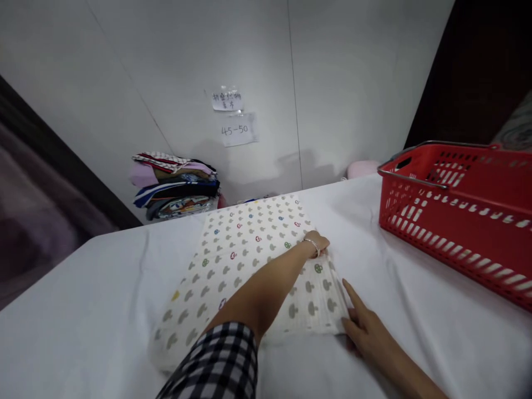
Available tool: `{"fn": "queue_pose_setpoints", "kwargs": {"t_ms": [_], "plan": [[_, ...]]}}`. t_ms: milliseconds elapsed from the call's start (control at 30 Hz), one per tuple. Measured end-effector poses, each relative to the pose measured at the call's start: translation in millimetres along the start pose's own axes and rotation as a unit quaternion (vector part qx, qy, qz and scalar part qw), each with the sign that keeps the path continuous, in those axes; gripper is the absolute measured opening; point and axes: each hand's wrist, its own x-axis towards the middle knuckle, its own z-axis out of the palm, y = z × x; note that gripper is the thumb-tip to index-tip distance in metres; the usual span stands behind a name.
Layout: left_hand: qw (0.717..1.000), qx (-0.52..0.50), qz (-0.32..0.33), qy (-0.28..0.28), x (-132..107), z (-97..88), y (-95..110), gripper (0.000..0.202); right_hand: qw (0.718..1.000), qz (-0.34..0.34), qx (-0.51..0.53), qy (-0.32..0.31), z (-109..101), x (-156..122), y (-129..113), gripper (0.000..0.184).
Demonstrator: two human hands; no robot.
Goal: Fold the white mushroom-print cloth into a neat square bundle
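A white cloth with a mushroom print (249, 244) lies spread on the white-covered table, mostly grey mushrooms with a few coloured ones. My left hand (318, 244), wearing a bracelet, reaches across the cloth and is closed on its right edge, fingertips hidden. At the near right corner, my right hand (363, 330) has its thumb and curled fingers on the cloth's edge, with the index finger stretched along the side. My left forearm, in a black-and-white checked sleeve, covers part of the cloth.
A red plastic basket (449, 221) with a metal handle stands on the table (112, 288) at the right. Beyond the far left edge is a stack of folded clothes (174, 185). Paper notes (240, 130) hang on the wall, and a pink object (362, 168) shows behind the table.
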Motion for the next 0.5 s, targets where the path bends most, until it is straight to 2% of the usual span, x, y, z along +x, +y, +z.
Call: {"fn": "queue_pose_setpoints", "kwargs": {"t_ms": [167,367,500], "plan": [[0.999,0.022,0.036,0.006,-19,-2.0,-10,0.019,1.0,0.006,0.018,-0.005,0,0,0,0.078],[0.984,0.143,0.09,-0.057,-55,15.3,-25,0.033,0.999,0.008,0.028,0.018,3,5,8,0.078],[0.978,0.186,0.093,-0.019,-57,29.5,-27,0.027,0.999,0.006,0.025,0.018,4,6,8,0.079]]}}
